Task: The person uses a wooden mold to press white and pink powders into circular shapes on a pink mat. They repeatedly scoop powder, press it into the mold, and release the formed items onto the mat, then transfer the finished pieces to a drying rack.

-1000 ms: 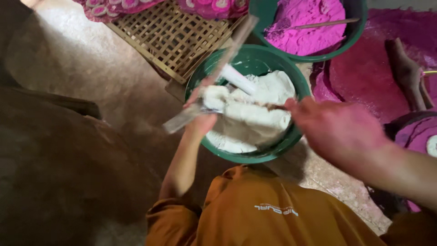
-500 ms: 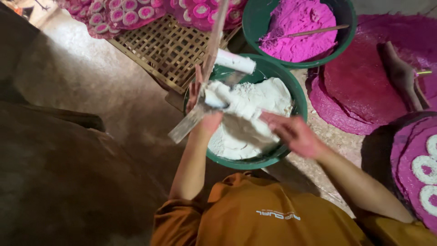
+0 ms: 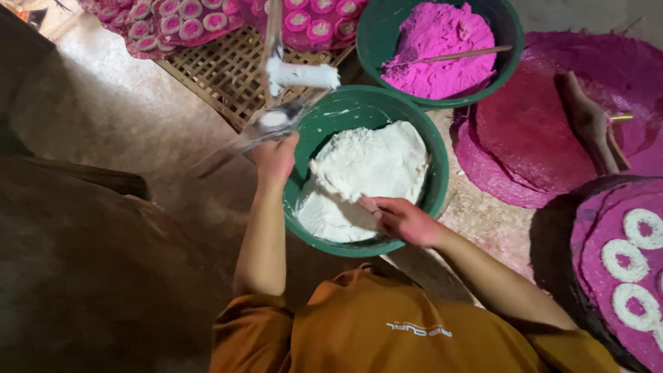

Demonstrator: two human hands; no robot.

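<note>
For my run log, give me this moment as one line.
left hand: grips paste-smeared tool above basin rim | right hand: fingers in white paste | green basin: holds paste | behind: basin of pink powder

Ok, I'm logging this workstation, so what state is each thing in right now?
Green plastic basin of white dough: partly full.
Green basin of pink powder: heaped, thin stick lying across.
Left hand: raised, gripping a dough-smeared tool.
Right hand: pressed into the dough.
Woven bamboo mat: flat on the floor.
</note>
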